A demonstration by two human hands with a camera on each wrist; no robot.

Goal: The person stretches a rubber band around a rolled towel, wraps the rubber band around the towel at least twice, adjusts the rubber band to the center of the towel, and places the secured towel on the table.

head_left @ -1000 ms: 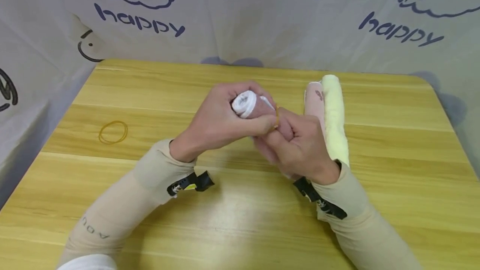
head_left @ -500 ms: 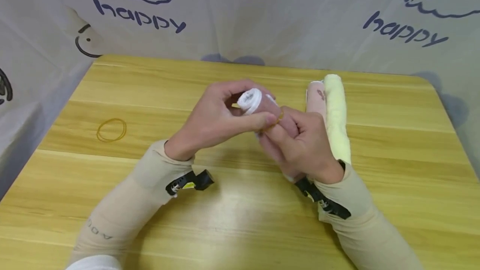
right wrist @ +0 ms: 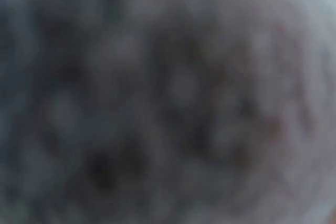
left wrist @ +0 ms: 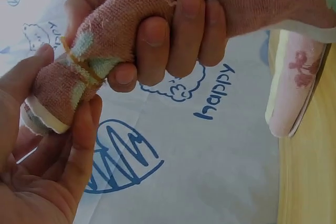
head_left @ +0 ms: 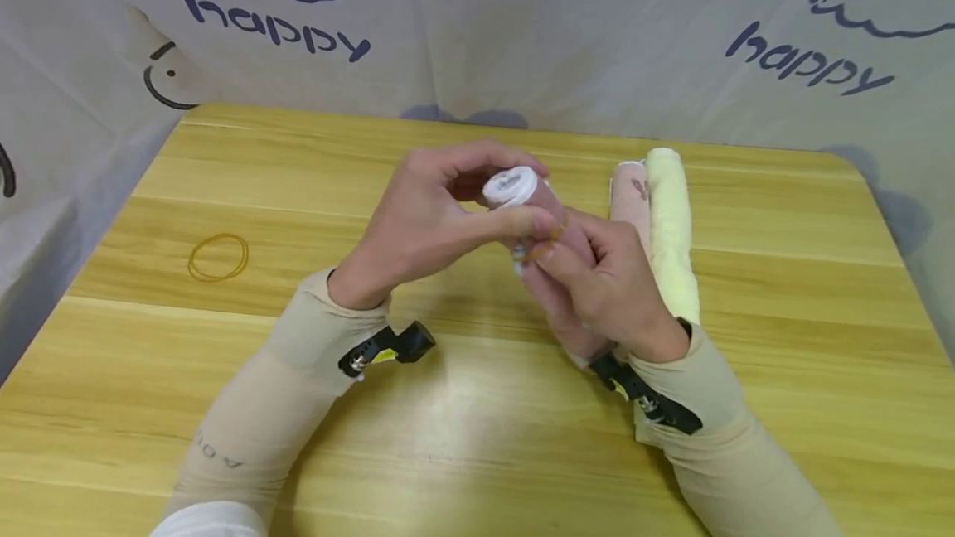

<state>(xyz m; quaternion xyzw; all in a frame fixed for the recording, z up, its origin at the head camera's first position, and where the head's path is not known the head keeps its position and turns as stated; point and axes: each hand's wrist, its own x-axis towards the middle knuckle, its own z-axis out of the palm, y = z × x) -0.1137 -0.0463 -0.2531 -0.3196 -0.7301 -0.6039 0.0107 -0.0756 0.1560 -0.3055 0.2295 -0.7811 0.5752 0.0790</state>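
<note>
A dusty-pink rolled towel (head_left: 552, 301) with mint patches and a white edge is held slantwise above the table. My left hand (head_left: 418, 222) pinches its white-edged upper end between thumb and fingers. Lower down, my right hand (head_left: 622, 288) grips the roll with its fingers curled round it. A yellow rubber band (left wrist: 81, 65) circles the roll near that upper end, cinching it between the two hands in the left wrist view. The right wrist view is a dark blur, too close to make out.
Another yellow rubber band (head_left: 217, 257) lies on the left of the wooden table (head_left: 448, 421). Right of my hands lie a pale pink rolled towel (head_left: 629, 199) and a pale yellow rolled towel (head_left: 671, 230), side by side. A printed cloth (head_left: 477, 40) hangs behind.
The roll's upper end has shifted slightly right and tipped more upright. My left hand's fingers have spread a little from it, and more of the roll's lower part shows.
</note>
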